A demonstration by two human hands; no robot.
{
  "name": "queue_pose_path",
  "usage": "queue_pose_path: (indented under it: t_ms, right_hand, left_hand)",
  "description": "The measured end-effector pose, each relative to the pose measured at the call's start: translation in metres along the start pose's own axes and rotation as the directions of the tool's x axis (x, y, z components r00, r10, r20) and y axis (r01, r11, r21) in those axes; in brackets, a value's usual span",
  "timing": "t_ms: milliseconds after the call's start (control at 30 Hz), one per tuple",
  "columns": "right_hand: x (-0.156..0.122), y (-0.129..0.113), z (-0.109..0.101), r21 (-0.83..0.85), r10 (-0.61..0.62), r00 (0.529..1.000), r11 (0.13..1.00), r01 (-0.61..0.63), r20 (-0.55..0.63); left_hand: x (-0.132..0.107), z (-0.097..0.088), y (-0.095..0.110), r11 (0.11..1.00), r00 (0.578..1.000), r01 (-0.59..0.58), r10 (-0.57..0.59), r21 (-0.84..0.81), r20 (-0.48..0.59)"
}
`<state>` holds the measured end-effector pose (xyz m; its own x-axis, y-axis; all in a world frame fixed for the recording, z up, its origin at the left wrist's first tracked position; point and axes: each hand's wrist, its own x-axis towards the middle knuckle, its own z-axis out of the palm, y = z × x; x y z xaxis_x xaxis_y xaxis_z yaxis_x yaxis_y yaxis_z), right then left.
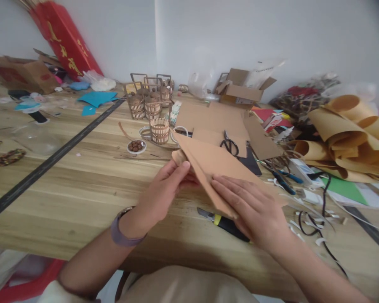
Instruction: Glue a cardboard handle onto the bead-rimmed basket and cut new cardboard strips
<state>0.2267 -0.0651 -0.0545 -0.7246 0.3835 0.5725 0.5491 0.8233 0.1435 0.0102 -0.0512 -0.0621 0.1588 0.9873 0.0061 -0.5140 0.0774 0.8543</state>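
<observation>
A folded piece of brown cardboard (227, 164) is tilted above the table in front of me. My left hand (169, 185) grips its left end, thumb on top and fingers curled underneath. My right hand (252, 206) has its fingers laid along the near edge, with the thumb out of sight, so the cardboard is held between both hands. Below that edge lies a utility knife (227, 225) with a black and yellow handle, its blade pointing left. Beyond the cardboard, black-handled scissors (230, 145) rest on flat cardboard sheets (211, 115).
Several small woven baskets (153, 105) and a bowl of brown nuts (136, 146) stand farther back. Rolled brown paper (350, 130), pliers (284, 181) and paper scraps crowd the right. An open carton (243, 90) sits by the wall. A dark strip (57, 155) crosses the table at left.
</observation>
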Motion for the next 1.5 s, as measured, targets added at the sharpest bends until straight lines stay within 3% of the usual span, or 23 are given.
queue_pose_path:
  t_ms: [133, 267, 333, 433, 600, 733, 933, 1067, 1167, 1267, 1367, 1500]
  right_hand:
    - [0.008, 0.015, -0.016, 0.078, 0.133, 0.986, 0.989, -0.125, -0.1]
    - [0.019, 0.025, -0.03, 0.078, 0.405, 0.887, 0.914, -0.398, -0.223]
    - [0.022, 0.029, -0.033, 0.053, 0.474, 0.831, 0.875, -0.481, -0.291]
    - [0.022, 0.034, -0.035, 0.046, 0.512, 0.792, 0.848, -0.528, -0.332]
    - [0.021, 0.037, -0.036, 0.08, 0.543, 0.778, 0.833, -0.548, -0.315]
    - [0.022, 0.04, -0.035, 0.072, 0.52, 0.782, 0.845, -0.53, -0.343]
    - [0.024, 0.044, -0.04, 0.031, 0.43, 0.842, 0.895, -0.445, -0.327]
    - [0.025, 0.047, -0.043, 0.007, 0.401, 0.863, 0.908, -0.419, -0.308]
    - [0.026, 0.05, -0.046, 0.004, 0.36, 0.881, 0.926, -0.377, -0.308]
    - [0.026, 0.051, -0.048, 0.012, 0.324, 0.891, 0.941, -0.338, -0.319]
    - [0.027, 0.052, -0.049, 0.0, 0.271, 0.909, 0.958, -0.286, -0.318]
    - [0.028, 0.052, -0.049, -0.02, 0.208, 0.933, 0.974, -0.224, -0.293]
  left_hand:
    - [0.026, 0.026, 0.006, 0.968, 0.972, -0.224, 0.212, 0.117, 0.104]
    - [0.057, 0.055, 0.009, 0.848, 0.896, -0.443, 0.414, 0.292, 0.157]
    - [0.069, 0.062, 0.006, 0.801, 0.868, -0.496, 0.454, 0.337, 0.2]
    - [0.081, 0.063, 0.001, 0.755, 0.846, -0.533, 0.466, 0.381, 0.26]
    - [0.087, 0.057, 0.005, 0.72, 0.837, -0.546, 0.444, 0.428, 0.321]
    - [0.089, 0.054, 0.011, 0.628, 0.817, -0.575, 0.471, 0.524, 0.331]
    - [0.097, 0.041, 0.022, 0.536, 0.779, -0.627, 0.431, 0.565, 0.456]
    - [0.099, 0.031, 0.032, 0.6, 0.786, -0.611, 0.381, 0.516, 0.487]
    - [0.099, 0.024, 0.033, 0.766, 0.836, -0.498, 0.301, 0.406, 0.459]
    - [0.102, 0.018, 0.03, 0.929, 0.884, -0.322, 0.227, 0.182, 0.409]
    - [0.106, 0.014, 0.027, 0.976, 0.909, -0.216, 0.196, 0.013, 0.369]
    - [0.108, 0.005, 0.029, 0.992, 0.938, -0.117, 0.125, -0.044, 0.323]
